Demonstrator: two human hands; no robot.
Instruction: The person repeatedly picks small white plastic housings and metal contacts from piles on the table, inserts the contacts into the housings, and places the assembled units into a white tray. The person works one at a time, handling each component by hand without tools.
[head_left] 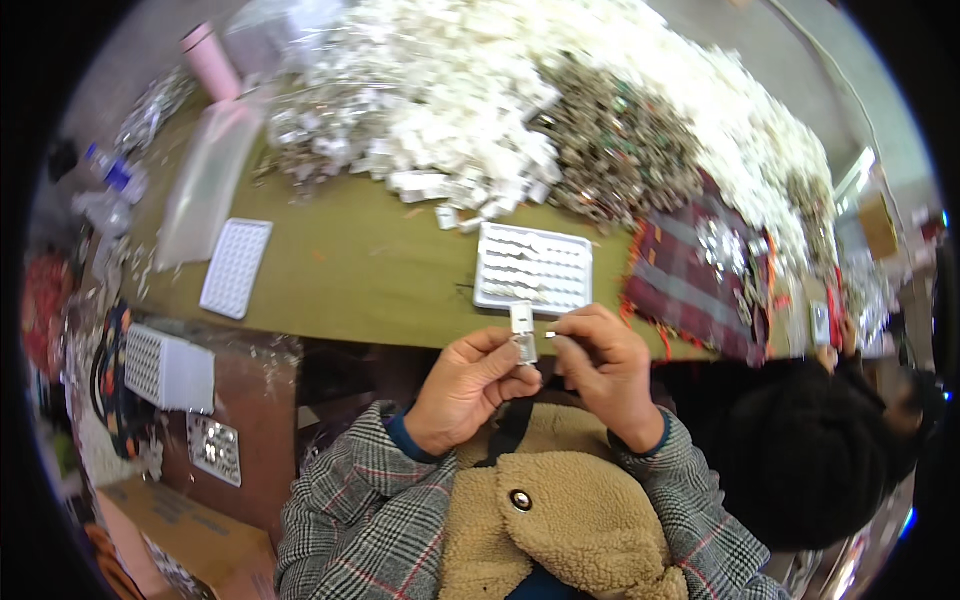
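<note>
Just in front of the table's near edge, my left hand (pixel 468 385) grips a small white plastic housing (pixel 521 318) between thumb and fingers. It stands upright, and its lower part looks hollow. Close on its right, my right hand (pixel 612 372) pinches a tiny pale piece (pixel 550 335), too small to name. The two hands are a short gap apart. Right beyond them lies a white tray (pixel 589 275) with rows of pockets; several hold small shiny pieces, mostly on its left side.
A big heap of white plastic parts (pixel 470 130) covers the back of the table, with a pile of metal parts (pixel 620 140) against it. A plaid cloth (pixel 690 275) lies right, another pocketed tray (pixel 236 268) left. A pink bottle (pixel 211 62) stands far left. Another person (pixel 810 450) sits at right.
</note>
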